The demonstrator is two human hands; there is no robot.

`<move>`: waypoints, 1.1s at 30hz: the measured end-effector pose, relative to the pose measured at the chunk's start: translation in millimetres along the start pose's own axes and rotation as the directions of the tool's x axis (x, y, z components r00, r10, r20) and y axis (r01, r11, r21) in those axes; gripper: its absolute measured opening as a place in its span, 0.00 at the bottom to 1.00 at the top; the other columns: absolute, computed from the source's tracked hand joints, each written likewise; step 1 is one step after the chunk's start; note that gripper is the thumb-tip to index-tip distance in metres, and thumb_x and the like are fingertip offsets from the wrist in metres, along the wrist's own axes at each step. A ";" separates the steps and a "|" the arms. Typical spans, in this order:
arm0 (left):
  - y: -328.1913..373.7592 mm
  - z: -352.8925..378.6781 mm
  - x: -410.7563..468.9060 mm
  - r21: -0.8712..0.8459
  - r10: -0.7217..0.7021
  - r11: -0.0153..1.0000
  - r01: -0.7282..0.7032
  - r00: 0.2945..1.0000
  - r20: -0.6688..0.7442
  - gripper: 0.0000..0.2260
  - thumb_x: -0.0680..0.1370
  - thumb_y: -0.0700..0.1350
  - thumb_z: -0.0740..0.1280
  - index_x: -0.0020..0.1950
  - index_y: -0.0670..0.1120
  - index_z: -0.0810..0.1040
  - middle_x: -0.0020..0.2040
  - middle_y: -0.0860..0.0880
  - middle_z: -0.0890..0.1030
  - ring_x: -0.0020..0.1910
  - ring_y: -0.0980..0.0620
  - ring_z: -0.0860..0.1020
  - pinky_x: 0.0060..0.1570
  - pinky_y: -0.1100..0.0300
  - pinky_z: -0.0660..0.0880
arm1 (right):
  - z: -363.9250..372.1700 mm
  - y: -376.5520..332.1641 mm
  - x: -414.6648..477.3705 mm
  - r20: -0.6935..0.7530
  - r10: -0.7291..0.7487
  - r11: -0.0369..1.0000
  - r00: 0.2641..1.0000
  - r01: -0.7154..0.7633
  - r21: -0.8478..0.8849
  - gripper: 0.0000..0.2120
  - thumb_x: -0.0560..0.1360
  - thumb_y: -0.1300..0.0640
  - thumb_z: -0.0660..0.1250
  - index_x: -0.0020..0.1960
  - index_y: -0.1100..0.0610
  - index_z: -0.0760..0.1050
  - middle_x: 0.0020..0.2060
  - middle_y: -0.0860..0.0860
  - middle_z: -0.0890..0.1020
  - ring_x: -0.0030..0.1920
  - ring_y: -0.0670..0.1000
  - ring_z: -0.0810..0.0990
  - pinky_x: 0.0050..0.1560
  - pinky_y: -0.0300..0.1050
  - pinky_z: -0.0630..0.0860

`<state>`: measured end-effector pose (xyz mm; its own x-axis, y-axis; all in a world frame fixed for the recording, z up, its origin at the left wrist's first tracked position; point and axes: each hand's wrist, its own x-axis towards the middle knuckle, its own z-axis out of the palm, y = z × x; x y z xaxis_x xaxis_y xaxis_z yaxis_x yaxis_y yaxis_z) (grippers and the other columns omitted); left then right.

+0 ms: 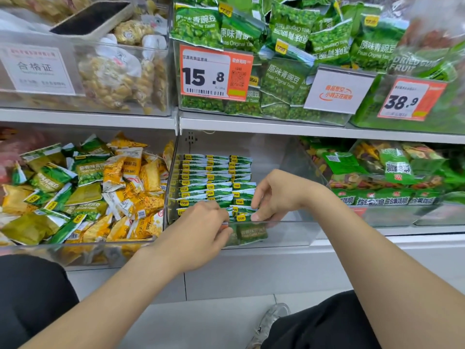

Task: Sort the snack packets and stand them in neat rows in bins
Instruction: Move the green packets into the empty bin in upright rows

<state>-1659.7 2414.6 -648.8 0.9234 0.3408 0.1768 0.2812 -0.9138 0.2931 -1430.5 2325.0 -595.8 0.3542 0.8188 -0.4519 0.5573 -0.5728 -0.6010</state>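
Both hands are working just inside the front wall of the clear bin (289,233). Left hand (201,225) is pinching the front packet (241,218) at its left end, right hand (274,195) is gripping its right end. The packet is standing upright, long axis across the bin, equally near both.

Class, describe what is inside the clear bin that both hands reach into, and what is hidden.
Inside the clear bin stand green packets in three neat rows. The left hand and right hand cover the nearest ones, so how many stand there is hidden.
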 end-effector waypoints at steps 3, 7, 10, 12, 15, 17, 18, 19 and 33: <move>-0.8 1.8 1.3 0.003 0.006 1.000 -0.006 1.000 0.000 0.11 0.84 0.53 0.61 0.52 0.49 0.80 0.48 0.51 0.76 0.53 0.49 0.76 0.53 0.53 0.74 | 6.5 4.3 0.9 0.021 0.014 0.997 1.000 -0.012 -0.078 0.08 0.70 0.68 0.81 0.47 0.64 0.85 0.40 0.58 0.88 0.44 0.62 0.89 0.53 0.57 0.86; -1.9 2.4 0.9 -0.015 -0.006 1.000 0.006 1.000 -0.007 0.11 0.84 0.53 0.62 0.54 0.49 0.80 0.50 0.51 0.77 0.55 0.49 0.76 0.54 0.55 0.72 | 20.1 -12.0 1.8 0.010 0.087 0.966 0.996 -0.082 -0.244 0.13 0.69 0.63 0.82 0.51 0.61 0.84 0.42 0.53 0.89 0.39 0.56 0.90 0.55 0.55 0.86; -4.2 5.2 -1.6 -0.016 -0.005 1.000 0.005 1.000 -0.028 0.12 0.84 0.55 0.62 0.60 0.51 0.79 0.56 0.52 0.76 0.59 0.50 0.73 0.60 0.55 0.72 | 16.1 -21.5 -1.3 -0.032 0.226 0.928 0.974 -0.225 -0.297 0.40 0.62 0.51 0.89 0.65 0.58 0.72 0.57 0.55 0.80 0.36 0.55 0.89 0.54 0.55 0.86; -4.6 7.1 -1.8 -0.008 -0.003 1.000 0.002 0.999 -0.039 0.13 0.84 0.55 0.61 0.64 0.51 0.78 0.61 0.52 0.74 0.62 0.49 0.72 0.64 0.54 0.70 | 15.8 -19.9 0.5 -0.010 0.286 0.934 0.958 -0.282 -0.219 0.43 0.61 0.52 0.89 0.64 0.59 0.66 0.60 0.55 0.75 0.39 0.57 0.89 0.53 0.56 0.86; -3.8 8.9 0.0 -0.009 0.005 1.000 -0.005 0.999 -0.047 0.15 0.84 0.53 0.62 0.68 0.51 0.75 0.65 0.51 0.72 0.64 0.48 0.71 0.67 0.53 0.69 | 26.6 -24.3 7.6 0.064 0.289 0.955 0.955 -0.283 -0.089 0.36 0.63 0.60 0.88 0.61 0.63 0.69 0.57 0.60 0.81 0.43 0.60 0.90 0.52 0.57 0.86; -4.1 8.7 1.1 -0.020 0.007 1.000 -0.008 0.999 -0.047 0.16 0.84 0.53 0.63 0.71 0.50 0.74 0.65 0.51 0.73 0.65 0.49 0.72 0.68 0.52 0.70 | 35.4 -30.4 10.6 0.058 0.291 0.956 0.955 -0.288 -0.058 0.39 0.64 0.60 0.88 0.63 0.61 0.65 0.59 0.60 0.82 0.44 0.59 0.90 0.52 0.56 0.86; -4.5 8.8 1.5 -0.018 0.009 1.000 -0.010 0.999 -0.045 0.17 0.84 0.53 0.63 0.72 0.50 0.74 0.65 0.51 0.73 0.65 0.49 0.73 0.68 0.52 0.70 | 37.9 -30.6 12.1 0.051 0.295 0.955 0.954 -0.293 -0.048 0.40 0.63 0.60 0.88 0.63 0.60 0.64 0.61 0.59 0.82 0.44 0.58 0.89 0.51 0.54 0.86; -4.6 8.7 1.6 -0.015 0.009 1.000 -0.010 0.999 -0.043 0.18 0.84 0.53 0.63 0.72 0.50 0.73 0.65 0.51 0.74 0.65 0.49 0.73 0.68 0.53 0.70 | 38.0 -28.2 14.4 0.058 0.293 0.956 0.954 -0.293 -0.013 0.41 0.63 0.61 0.88 0.65 0.62 0.65 0.61 0.59 0.82 0.45 0.58 0.89 0.49 0.53 0.87; -5.0 6.8 1.7 -0.023 0.016 1.000 -0.016 1.000 -0.024 0.18 0.83 0.51 0.64 0.73 0.50 0.73 0.64 0.51 0.75 0.65 0.50 0.74 0.66 0.53 0.72 | 31.1 -33.5 42.4 -0.150 0.344 0.887 0.927 -0.269 0.375 0.24 0.85 0.56 0.60 0.80 0.60 0.62 0.78 0.60 0.67 0.64 0.63 0.76 0.63 0.57 0.78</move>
<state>-1657.8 2418.3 -656.4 0.9211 0.3318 0.2036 0.2601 -0.9137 0.3122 -1457.5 2377.7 -615.4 0.6330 0.5675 -0.5265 0.1176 -0.7428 -0.6591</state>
